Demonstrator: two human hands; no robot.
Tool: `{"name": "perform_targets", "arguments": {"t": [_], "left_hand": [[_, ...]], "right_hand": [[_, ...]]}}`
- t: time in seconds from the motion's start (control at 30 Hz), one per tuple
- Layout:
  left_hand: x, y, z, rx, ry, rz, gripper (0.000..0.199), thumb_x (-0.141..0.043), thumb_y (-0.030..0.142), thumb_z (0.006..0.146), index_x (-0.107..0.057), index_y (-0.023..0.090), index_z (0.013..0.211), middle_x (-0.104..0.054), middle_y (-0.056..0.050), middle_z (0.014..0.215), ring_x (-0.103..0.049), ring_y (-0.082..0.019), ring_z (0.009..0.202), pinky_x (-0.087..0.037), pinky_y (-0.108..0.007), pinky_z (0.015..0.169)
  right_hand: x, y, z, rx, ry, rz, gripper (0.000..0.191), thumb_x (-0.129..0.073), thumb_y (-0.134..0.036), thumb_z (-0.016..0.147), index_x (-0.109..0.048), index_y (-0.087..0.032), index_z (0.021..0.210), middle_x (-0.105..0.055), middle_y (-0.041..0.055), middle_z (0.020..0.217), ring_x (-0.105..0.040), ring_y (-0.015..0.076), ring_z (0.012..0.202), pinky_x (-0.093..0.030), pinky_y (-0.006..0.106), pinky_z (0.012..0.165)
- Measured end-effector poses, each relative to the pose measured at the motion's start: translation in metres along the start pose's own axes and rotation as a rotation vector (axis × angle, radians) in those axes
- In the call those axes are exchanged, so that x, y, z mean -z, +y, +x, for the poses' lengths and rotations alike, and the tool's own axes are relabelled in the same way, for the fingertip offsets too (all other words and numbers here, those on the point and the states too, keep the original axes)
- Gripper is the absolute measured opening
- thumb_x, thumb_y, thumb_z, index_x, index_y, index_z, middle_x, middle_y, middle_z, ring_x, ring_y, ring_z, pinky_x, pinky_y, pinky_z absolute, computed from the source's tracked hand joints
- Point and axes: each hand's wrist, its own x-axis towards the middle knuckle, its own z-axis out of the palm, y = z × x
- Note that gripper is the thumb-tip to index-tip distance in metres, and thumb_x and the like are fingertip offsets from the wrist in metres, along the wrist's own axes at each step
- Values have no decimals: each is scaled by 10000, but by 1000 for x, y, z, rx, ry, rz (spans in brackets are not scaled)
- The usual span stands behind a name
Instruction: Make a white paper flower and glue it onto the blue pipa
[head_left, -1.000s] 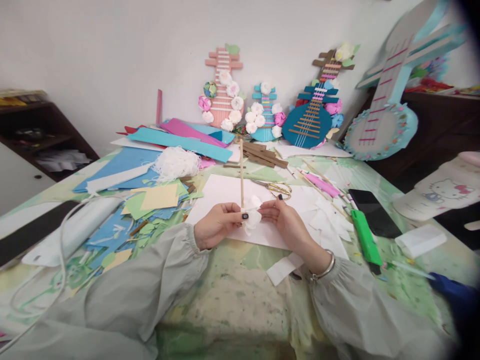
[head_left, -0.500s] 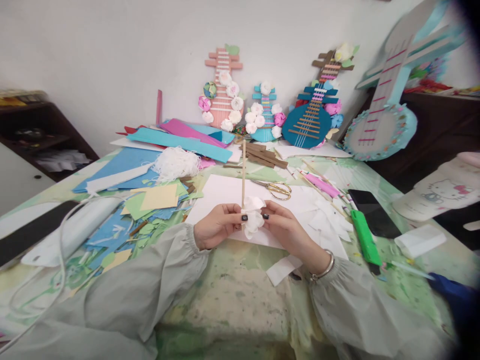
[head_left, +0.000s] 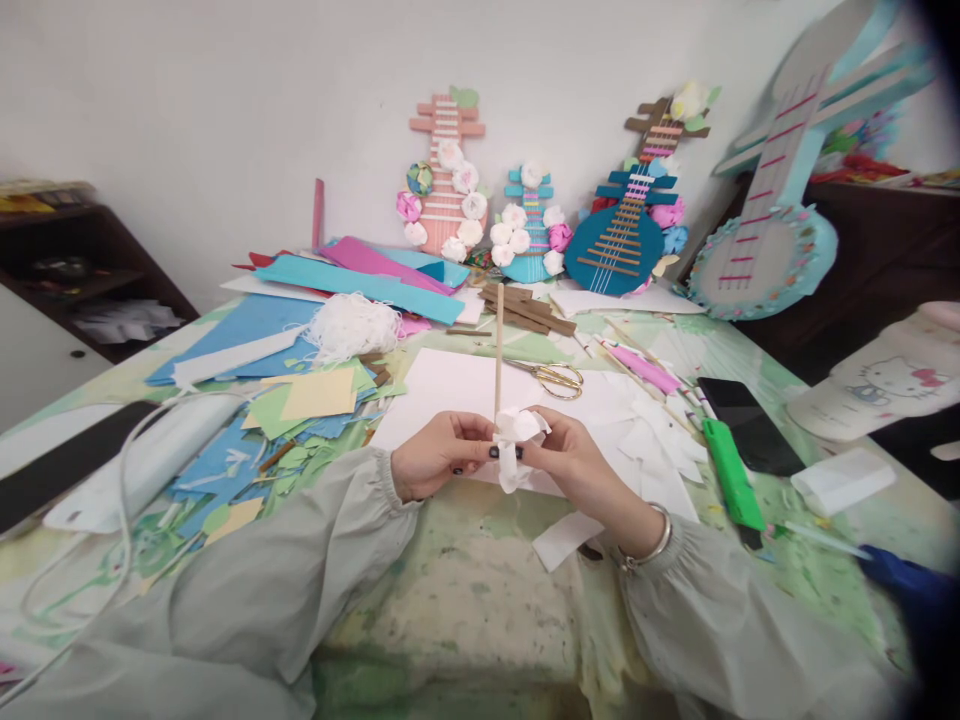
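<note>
A white paper flower [head_left: 513, 436] is held between my two hands over the front of a white sheet [head_left: 442, 385]. From its top a thin wooden stick [head_left: 499, 340] rises nearly upright. My left hand [head_left: 442, 453] pinches the flower's left side, thumb tip at the petals. On the right, my right hand [head_left: 574, 455] grips the petals between thumb and fingers. The two thumb tips almost meet in front of the flower. Gold-handled scissors [head_left: 556, 378] lie on the sheet behind, and cut white petal pieces [head_left: 652, 440] are spread to the right.
Coloured paper scraps [head_left: 300, 440] and white string [head_left: 354, 326] lie left. At right are a green glue gun or cutter [head_left: 731, 475], a black phone [head_left: 750, 425] and a white cup [head_left: 885, 375]. Paper instruments [head_left: 619, 245] lean on the wall; a white strip [head_left: 566, 540] lies in front.
The flower and stick have moved slightly right and turned, and the petals show a different side. Both thumb tips have come closer together.
</note>
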Motion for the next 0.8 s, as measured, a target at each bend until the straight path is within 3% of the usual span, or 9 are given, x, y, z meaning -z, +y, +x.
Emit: {"name": "perform_targets", "arguments": {"t": [0.47,0.8], "left_hand": [[-4,0,-2,-4,11,25,296,-857,214,495,-614,107,626,-542,43,496,-376,-15,401,-199,-174,401],[-1,-4,0,27,-46,-22,347,-857,237,518,-619,81,717,-550,20,597,-382,-12,454,-183,-151,402]], "right_hand": [[0,-2,1,-6,35,-148,157,-718,-199,654,-615,-178,771,-529,-55,677,-442,92,592,-359,203,554],[0,0,0,-14,1,-105,166,-713,-192,666,-592,-173,778,-507,-58,666,-432,81,575,-351,197,538]]}}
